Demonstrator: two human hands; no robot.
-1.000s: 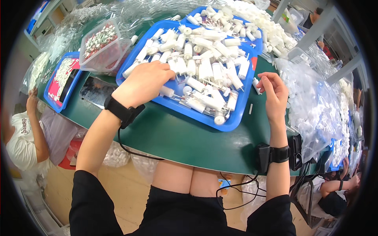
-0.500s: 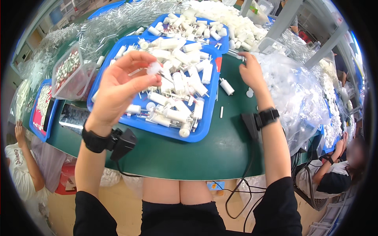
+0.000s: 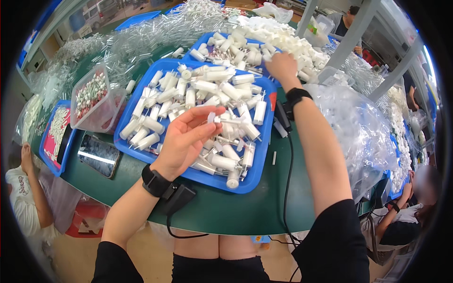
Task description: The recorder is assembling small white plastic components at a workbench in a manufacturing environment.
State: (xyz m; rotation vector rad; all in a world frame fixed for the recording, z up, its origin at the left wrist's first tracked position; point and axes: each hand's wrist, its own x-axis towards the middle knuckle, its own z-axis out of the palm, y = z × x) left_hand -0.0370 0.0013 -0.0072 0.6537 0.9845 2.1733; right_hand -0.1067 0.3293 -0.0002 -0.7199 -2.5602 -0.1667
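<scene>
My left hand (image 3: 185,139) is raised over the near blue tray (image 3: 265,146), thumb and fingertips pinched on a small translucent white plastic piece (image 3: 212,117). In that tray lie many white cylinders (image 3: 222,162) with thin pins or stems at their ends. Stretched forward, my right hand (image 3: 283,67) is at the right side of the far blue tray (image 3: 204,38), which also bears white cylinders. Its fingertips are mostly hidden among the white parts, so I cannot tell what they grip. Each wrist wears a black band with a cabled black device.
Left are a clear box (image 3: 75,111) of red and white bits, a phone (image 3: 99,155) and a small blue tray (image 3: 48,158). Clear plastic bags (image 3: 349,137) and a grey post (image 3: 349,37) stand right. Clear tubes heap behind. Other people sit at both sides.
My right hand has moved forward and left to the far tray. My left hand has moved right and nearer, still pinching the small translucent piece. The whole view has shifted slightly.
</scene>
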